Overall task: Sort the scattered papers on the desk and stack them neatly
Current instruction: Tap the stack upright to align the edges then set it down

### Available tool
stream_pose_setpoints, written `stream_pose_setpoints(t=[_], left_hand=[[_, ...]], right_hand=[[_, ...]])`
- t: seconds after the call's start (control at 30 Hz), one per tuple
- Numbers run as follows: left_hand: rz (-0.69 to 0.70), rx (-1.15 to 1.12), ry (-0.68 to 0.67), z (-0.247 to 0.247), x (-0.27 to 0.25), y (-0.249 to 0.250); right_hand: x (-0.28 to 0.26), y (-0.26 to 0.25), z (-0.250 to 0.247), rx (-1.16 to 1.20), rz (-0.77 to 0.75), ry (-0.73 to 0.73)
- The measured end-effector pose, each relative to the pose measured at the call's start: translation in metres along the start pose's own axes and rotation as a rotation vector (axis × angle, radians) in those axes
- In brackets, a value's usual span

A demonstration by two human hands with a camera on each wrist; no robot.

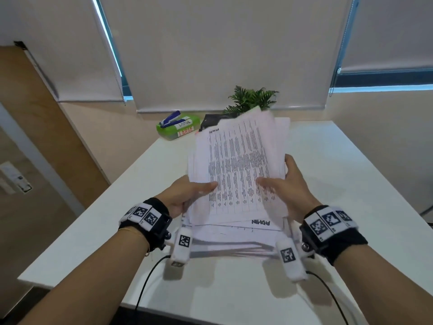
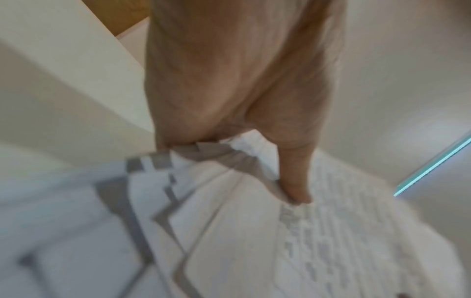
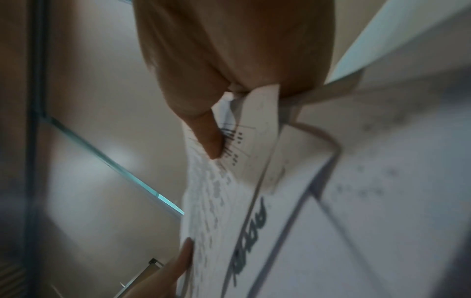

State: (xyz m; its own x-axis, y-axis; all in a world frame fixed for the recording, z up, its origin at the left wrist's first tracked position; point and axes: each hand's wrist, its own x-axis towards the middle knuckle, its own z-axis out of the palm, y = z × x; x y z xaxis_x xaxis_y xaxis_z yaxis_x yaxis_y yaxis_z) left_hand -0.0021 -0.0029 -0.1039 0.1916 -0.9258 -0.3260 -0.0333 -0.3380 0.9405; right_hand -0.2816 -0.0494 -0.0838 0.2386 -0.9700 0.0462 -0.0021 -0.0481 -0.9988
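Observation:
A thick, uneven stack of printed papers (image 1: 239, 174) is held tilted above the white desk (image 1: 339, 174), its top sheet covered in table text. My left hand (image 1: 189, 195) grips the stack's left edge, thumb on top. My right hand (image 1: 288, 184) grips the right edge, thumb lying across the top sheet. A sheet marked ADMIN (image 1: 261, 222) pokes out at the near end. The left wrist view shows the left thumb pressing on the papers (image 2: 331, 231). In the right wrist view, the right thumb pins the sheets (image 3: 229, 191).
A green box (image 1: 179, 127) labelled LARGE with a blue stapler (image 1: 171, 118) on it stands at the desk's far edge, beside a dark object and a potted plant (image 1: 251, 98). Cables (image 1: 150, 277) hang off the near desk edge.

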Motion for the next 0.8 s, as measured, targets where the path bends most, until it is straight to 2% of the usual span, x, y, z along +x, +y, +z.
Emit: stream_pose_setpoints(t=[0.1, 0.23, 0.37, 0.47, 0.53, 0.7, 0.8], left_hand=[[0.175, -0.150, 0.021, -0.004, -0.010, 0.017], [0.498, -0.058, 0.130, 0.004, -0.024, 0.045], [0.705, -0.076, 0.274, 0.016, -0.033, 0.065], [0.790, -0.094, 0.343, 0.021, -0.036, 0.074], [0.819, -0.113, 0.352, 0.022, -0.039, 0.076], [0.762, -0.119, 0.352, 0.020, -0.041, 0.067], [0.769, -0.083, 0.344, 0.025, -0.041, 0.070]], right_hand=[[0.009, -0.022, -0.004, 0.146, -0.097, -0.066], [0.016, -0.044, 0.004, 0.155, -0.204, -0.039], [0.018, -0.060, 0.011, 0.132, -0.335, 0.023], [0.025, -0.074, 0.011, 0.138, -0.428, 0.037], [0.027, -0.075, 0.008, 0.135, -0.441, -0.006], [0.022, -0.063, 0.004, 0.021, -0.498, -0.162], [0.026, -0.061, 0.014, 0.008, -0.496, -0.119]])
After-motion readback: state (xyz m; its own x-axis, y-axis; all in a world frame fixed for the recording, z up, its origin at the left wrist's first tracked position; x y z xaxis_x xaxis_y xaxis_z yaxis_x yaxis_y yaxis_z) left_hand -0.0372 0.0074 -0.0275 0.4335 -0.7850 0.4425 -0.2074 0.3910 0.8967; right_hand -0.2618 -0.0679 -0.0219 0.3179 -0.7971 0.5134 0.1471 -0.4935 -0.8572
